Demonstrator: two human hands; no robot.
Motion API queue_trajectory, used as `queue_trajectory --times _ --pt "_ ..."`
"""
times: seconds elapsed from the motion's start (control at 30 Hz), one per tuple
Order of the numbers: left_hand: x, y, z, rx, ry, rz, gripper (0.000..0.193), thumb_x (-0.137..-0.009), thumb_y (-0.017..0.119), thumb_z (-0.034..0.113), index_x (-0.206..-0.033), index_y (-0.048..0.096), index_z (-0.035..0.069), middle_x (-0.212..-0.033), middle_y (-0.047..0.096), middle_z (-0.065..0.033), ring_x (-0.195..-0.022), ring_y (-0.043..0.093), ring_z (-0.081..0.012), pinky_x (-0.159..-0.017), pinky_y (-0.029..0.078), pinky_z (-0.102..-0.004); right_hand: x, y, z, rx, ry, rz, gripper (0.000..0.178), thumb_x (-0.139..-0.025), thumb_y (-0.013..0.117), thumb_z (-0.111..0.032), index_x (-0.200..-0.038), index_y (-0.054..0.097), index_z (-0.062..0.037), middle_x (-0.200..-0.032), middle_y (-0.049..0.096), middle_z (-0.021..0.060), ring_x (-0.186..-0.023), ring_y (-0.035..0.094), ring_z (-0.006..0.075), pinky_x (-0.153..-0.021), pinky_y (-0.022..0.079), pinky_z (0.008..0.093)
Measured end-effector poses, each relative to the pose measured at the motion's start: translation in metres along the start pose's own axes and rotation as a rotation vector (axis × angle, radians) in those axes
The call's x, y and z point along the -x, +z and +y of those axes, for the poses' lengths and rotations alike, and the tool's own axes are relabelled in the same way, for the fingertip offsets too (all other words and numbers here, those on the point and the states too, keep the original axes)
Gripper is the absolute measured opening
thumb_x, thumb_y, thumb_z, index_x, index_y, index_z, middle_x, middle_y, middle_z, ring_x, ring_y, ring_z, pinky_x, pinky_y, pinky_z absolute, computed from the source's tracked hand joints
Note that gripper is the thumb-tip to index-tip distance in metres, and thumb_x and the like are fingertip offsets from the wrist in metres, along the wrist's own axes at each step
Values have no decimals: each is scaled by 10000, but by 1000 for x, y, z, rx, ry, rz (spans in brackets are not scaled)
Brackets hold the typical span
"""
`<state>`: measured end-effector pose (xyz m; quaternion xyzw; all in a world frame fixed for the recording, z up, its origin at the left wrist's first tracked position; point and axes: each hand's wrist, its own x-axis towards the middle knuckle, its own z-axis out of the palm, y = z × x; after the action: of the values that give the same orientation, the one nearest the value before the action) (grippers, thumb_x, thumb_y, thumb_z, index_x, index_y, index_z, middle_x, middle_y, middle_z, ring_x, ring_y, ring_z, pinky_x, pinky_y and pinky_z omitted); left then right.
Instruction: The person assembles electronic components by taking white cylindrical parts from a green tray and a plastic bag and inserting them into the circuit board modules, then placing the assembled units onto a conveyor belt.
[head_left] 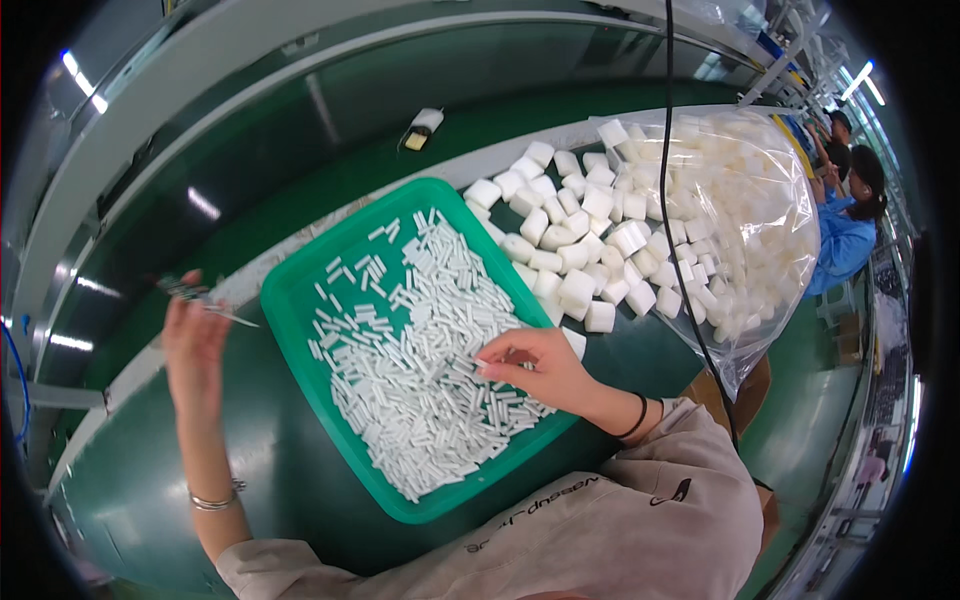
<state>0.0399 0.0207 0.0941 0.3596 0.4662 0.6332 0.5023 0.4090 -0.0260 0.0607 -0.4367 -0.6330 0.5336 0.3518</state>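
Observation:
A green tray [290,345] lies in front of me, with a heap of short white tube pieces [430,400] in it. My right hand [540,372] is over the right part of the heap, thumb and forefinger pinched close together. Whatever is between those fingertips is too small to make out. To the left of the tray, my left hand [195,345] is raised with its fingers closed around a thin pointed metal tool [232,316]. The tool's tip points right, toward the tray; its exact kind is unclear.
Many white foam-like cylinders [575,225] spill toward the tray from a clear plastic bag [770,230]. A black cable [664,180] hangs across them. On the green belt beyond sits a small white and yellow piece [422,128]. Other people [848,225] work at far right.

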Motion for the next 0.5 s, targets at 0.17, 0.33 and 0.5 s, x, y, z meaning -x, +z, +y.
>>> queue_trajectory --times 0.17,0.33,0.5 --pt "79 111 -44 144 -163 -206 364 -695 602 -56 -1019 458 27 -932 526 -62 -807 592 -219 -764 485 -339 2 -3 0 -219 -121 41 125 -771 584 6 -894 599 23 -846 587 85 -750 573 120 -644 459 214" --pt "103 160 -63 376 -211 -262 439 -693 605 -54 -1065 417 81 -996 482 -53 -884 571 -230 -790 481 -379 9 -7 4 -344 -157 84 140 -760 578 43 -899 593 36 -863 561 91 -776 551 124 -680 445 219" --pt "107 168 -64 438 -181 -210 454 -672 602 -85 -1056 411 66 -961 486 -68 -823 578 -240 -756 484 -361 10 -8 3 -326 -134 41 141 -752 586 47 -892 592 43 -856 567 102 -768 568 138 -662 458 221"
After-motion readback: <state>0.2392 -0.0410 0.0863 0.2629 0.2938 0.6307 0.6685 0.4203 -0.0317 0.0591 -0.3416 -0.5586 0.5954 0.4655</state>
